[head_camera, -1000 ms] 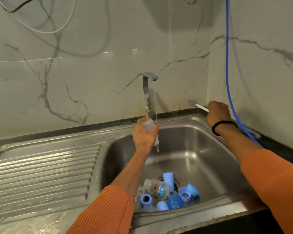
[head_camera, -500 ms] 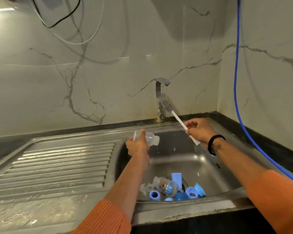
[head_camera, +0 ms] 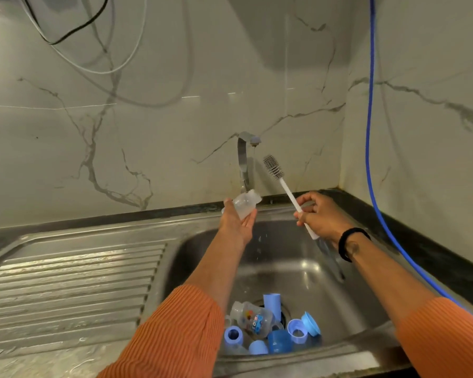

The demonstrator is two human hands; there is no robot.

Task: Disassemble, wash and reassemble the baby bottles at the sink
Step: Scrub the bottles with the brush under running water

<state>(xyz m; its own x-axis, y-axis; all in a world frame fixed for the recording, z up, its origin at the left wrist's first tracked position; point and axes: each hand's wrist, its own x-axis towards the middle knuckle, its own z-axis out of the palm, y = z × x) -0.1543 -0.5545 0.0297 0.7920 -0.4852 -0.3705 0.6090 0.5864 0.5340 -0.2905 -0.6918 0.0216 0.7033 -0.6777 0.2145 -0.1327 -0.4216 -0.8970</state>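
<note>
Your left hand [head_camera: 236, 222] cradles a clear bottle [head_camera: 243, 204], your right hand [head_camera: 321, 218] pinches the brush [head_camera: 273, 167]: washing step, so aim bristles into its mouth.

No text, brand, number or sign can be read anywhere. A coloured print is seen on the clear bottle [head_camera: 253, 319] lying in the sink [head_camera: 298, 266] near its front edge, among the blue parts, but it is too small and blurred for any letters to be made out. The bottle [head_camera: 243, 204] held under the tap is unmarked as far as can be told.
</note>
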